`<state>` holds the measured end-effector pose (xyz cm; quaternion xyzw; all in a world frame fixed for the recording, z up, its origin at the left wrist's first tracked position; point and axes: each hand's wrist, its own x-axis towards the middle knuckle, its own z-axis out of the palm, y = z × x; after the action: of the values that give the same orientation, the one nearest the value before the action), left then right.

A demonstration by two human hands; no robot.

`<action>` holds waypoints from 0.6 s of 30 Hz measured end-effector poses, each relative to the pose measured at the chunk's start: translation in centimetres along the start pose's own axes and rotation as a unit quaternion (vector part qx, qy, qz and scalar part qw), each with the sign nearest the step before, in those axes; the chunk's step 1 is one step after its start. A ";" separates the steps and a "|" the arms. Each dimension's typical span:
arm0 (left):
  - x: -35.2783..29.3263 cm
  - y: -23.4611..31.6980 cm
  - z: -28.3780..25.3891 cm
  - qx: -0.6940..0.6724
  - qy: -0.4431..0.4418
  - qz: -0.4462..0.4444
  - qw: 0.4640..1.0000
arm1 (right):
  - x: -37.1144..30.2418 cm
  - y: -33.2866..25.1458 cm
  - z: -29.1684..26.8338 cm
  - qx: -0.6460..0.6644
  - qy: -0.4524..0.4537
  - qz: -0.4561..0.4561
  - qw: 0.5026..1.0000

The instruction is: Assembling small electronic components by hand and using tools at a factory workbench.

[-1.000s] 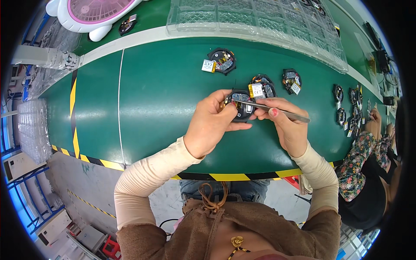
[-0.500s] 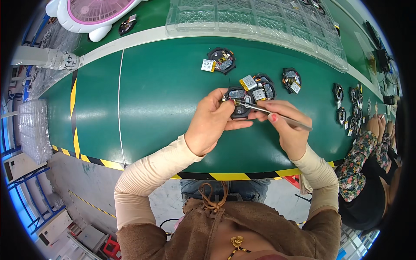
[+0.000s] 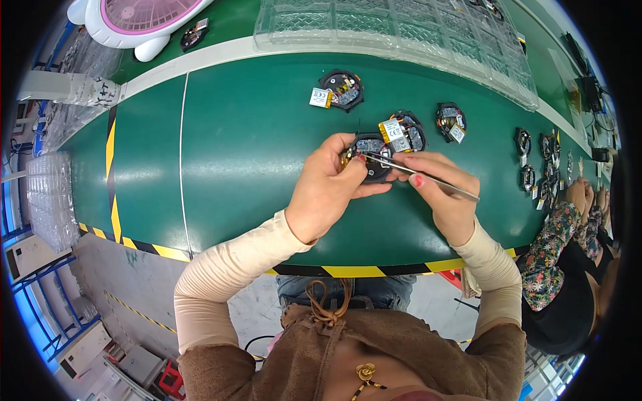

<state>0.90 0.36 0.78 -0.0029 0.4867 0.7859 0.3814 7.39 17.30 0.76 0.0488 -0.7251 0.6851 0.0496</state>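
My left hand [image 3: 324, 187] grips a round black watch case [image 3: 381, 172] by its left side, thumb near the rim. The case is open, with a circuit board and fine wires inside. In my right hand [image 3: 445, 190] is a pair of metal tweezers [image 3: 428, 175], slanting left so that the tips reach into the case near my left thumb. What the tips pinch, if anything, is too small to tell. Just beyond lies another open case [image 3: 416, 137], with silver battery packs [image 3: 394, 134] beside and over it. My fingers partly hide the held case.
More open cases lie farther off, one with a battery [image 3: 344, 90] and one to the right [image 3: 450, 121]. Several sit in a cluster [image 3: 550, 164] near a co-worker's hands [image 3: 580, 192]. Clear plastic trays [image 3: 394, 33] and a pink-and-white fan [image 3: 150, 20] stand at the back.
The held case and the tweezer tips have shifted slightly. The battery by the neighbouring case sits a little to the right and lower. My grip on case and tweezers stays the same.
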 end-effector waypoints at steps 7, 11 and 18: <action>0.0 0.1 0.0 -0.006 -0.017 0.002 1.000 | 0.3 -0.1 -0.7 0.124 0.035 0.099 0.987; 0.0 0.1 0.1 -0.028 -0.028 -0.007 0.999 | 0.4 0.1 -1.0 0.216 0.036 0.141 0.965; 0.1 -0.1 0.0 -0.024 -0.023 0.001 0.999 | 0.3 0.2 -0.4 0.225 0.086 0.107 0.965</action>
<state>0.84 0.42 0.65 0.0067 0.4587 0.7974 0.3920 7.03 17.67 0.67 -0.0785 -0.5461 0.8336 0.0259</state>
